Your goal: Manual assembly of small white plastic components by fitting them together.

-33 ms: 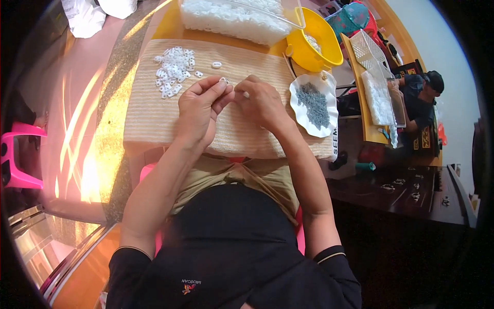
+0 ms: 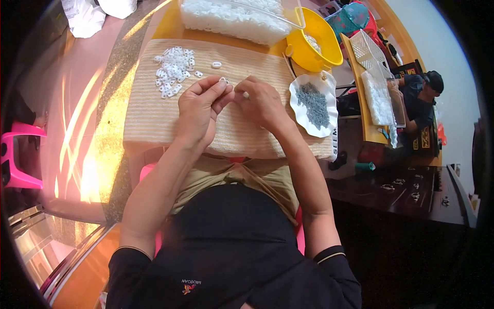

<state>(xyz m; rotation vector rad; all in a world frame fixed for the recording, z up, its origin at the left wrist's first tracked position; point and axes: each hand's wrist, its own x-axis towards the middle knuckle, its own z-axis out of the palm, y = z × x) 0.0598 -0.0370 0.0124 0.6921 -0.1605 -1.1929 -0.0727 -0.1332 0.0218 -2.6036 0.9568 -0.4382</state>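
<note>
The work surface is a beige ribbed cloth (image 2: 154, 116) spread over a small table. At its far edge sits a clear tray of white parts (image 2: 231, 20); a yellow bowl (image 2: 321, 51) stands to the far right, with a white dish of small grey parts (image 2: 314, 105) nearer on the right. A loose pile of white plastic pieces (image 2: 174, 69) lies far left on the cloth.

The left hand (image 2: 198, 113) is curled, thumb and forefinger pinched on a small white piece (image 2: 224, 81) held just above the cloth centre. The right hand (image 2: 262, 103) is likewise closed, fingertips meeting the left; a pale item shows at its fingertips, but what it grips cannot be told.

Risk: the pinch contact is small, so the piece could slip and drop into the cloth ribs or off the near edge.

The joint between the two hands is obscured by fingers. Another person at the far right is partly cut off.
</note>
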